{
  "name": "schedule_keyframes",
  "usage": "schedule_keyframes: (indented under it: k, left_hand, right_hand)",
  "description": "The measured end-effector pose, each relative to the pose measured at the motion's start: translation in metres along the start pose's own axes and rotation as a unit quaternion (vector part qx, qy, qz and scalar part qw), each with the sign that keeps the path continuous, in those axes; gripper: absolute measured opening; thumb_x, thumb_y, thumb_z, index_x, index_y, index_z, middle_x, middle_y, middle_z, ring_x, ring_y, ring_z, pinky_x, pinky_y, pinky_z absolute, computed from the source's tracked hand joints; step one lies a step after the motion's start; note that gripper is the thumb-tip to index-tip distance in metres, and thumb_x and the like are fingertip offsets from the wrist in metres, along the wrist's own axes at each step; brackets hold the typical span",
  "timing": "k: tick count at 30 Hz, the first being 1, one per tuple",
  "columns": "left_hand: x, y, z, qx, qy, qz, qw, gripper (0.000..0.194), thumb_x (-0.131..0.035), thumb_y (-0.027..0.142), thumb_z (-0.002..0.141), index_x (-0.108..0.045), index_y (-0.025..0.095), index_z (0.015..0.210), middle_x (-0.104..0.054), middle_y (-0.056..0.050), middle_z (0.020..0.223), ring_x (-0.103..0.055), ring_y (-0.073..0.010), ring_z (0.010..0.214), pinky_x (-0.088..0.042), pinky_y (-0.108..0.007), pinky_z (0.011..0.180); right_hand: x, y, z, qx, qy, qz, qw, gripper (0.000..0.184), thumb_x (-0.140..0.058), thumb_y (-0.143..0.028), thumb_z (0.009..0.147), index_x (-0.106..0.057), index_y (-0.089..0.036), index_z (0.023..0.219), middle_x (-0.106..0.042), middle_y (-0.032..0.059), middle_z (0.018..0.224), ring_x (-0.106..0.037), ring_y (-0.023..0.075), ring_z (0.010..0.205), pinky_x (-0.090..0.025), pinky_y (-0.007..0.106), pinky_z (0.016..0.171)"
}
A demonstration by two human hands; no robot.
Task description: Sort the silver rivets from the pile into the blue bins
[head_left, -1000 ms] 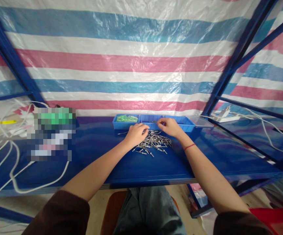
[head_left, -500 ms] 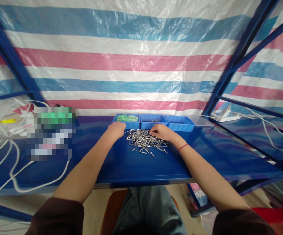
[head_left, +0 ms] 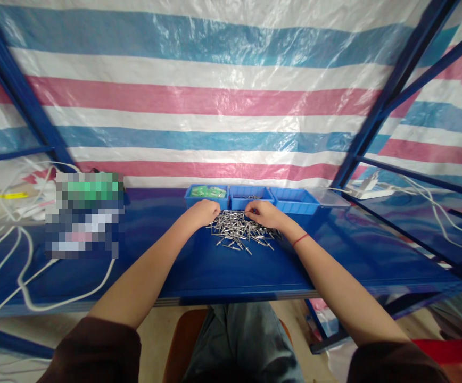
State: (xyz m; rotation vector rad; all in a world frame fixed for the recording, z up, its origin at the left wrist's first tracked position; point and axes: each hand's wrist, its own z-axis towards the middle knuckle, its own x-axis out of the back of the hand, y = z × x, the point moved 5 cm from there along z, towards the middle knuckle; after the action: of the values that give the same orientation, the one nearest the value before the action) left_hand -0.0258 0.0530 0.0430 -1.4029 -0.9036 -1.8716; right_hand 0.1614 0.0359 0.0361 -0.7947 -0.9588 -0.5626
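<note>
A loose pile of small metal pins (head_left: pixel 242 233) lies on the blue bench (head_left: pixel 215 271) in front of me. My left hand (head_left: pixel 204 212) rests at the pile's left edge, fingers curled together over the pins. At the pile's far edge sits my right hand (head_left: pixel 263 213), with a red string on its wrist. Its fingertips are pinched together just short of the middle blue bin (head_left: pixel 250 197). What either hand holds is too small to see. A left bin (head_left: pixel 207 192) holds green pieces, and the right bin (head_left: pixel 295 200) looks empty.
A clear plastic tray (head_left: pixel 329 197) stands right of the bins. White cables (head_left: pixel 27 276) loop over the bench's left side beside a blurred-out box (head_left: pixel 85 215). Blue frame bars (head_left: pixel 378 101) rise at the right, with more cables (head_left: pixel 434 207) behind. A striped tarp (head_left: pixel 215 101) backs the bench.
My right hand has come back from over the middle bin to the pile's far edge. My left hand swung out to the left, then returned to the pile's left edge.
</note>
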Motion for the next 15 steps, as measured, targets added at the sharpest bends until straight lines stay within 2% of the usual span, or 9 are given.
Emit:
schedule_keyframes:
  k: [4, 8, 12, 15]
  left_hand:
    - [0.008, 0.016, 0.0, -0.035, 0.058, -0.022, 0.997, 0.02, -0.049, 0.018, 0.084, -0.068, 0.02, 0.088, -0.07, -0.006, 0.093, -0.064, -0.0194, 0.087, -0.046, -0.028, 0.077]
    - [0.01, 0.035, 0.0, -0.093, 0.111, -0.141, 0.979, 0.024, -0.06, 0.029, 0.083, -0.062, 0.019, 0.105, -0.069, -0.004, 0.093, -0.063, -0.0158, 0.079, -0.048, -0.028, 0.074]
    - [0.015, 0.043, -0.001, -0.105, 0.189, -0.206, 0.954, 0.019, -0.065, 0.028, 0.082, -0.062, 0.018, 0.099, -0.068, -0.002, 0.09, -0.063, -0.0131, 0.079, -0.049, -0.026, 0.074]
    - [0.018, 0.045, -0.002, -0.105, 0.218, -0.228, 0.943, 0.011, -0.061, 0.028, 0.085, -0.062, 0.018, 0.091, -0.069, -0.002, 0.088, -0.063, -0.0119, 0.078, -0.049, -0.025, 0.073]
  right_hand:
    - [0.011, 0.0, -0.001, -0.053, 0.095, 0.151, 0.983, 0.013, -0.054, -0.025, 0.081, -0.062, -0.015, 0.082, -0.067, 0.0047, 0.076, -0.057, 0.0132, 0.065, -0.044, 0.028, 0.064]
    - [0.011, -0.004, -0.001, -0.11, 0.135, 0.335, 0.926, 0.02, -0.057, -0.03, 0.076, -0.06, -0.016, 0.089, -0.068, 0.005, 0.078, -0.055, 0.0114, 0.057, -0.045, 0.026, 0.054]
    - [0.007, -0.01, -0.002, -0.162, 0.154, 0.423, 0.878, 0.02, -0.06, -0.03, 0.071, -0.061, -0.016, 0.086, -0.068, 0.005, 0.077, -0.055, 0.011, 0.058, -0.043, 0.024, 0.051]
    - [0.005, -0.013, -0.002, -0.176, 0.151, 0.457, 0.858, 0.019, -0.062, -0.03, 0.07, -0.062, -0.016, 0.083, -0.066, 0.0025, 0.071, -0.053, 0.0093, 0.056, -0.041, 0.022, 0.05]
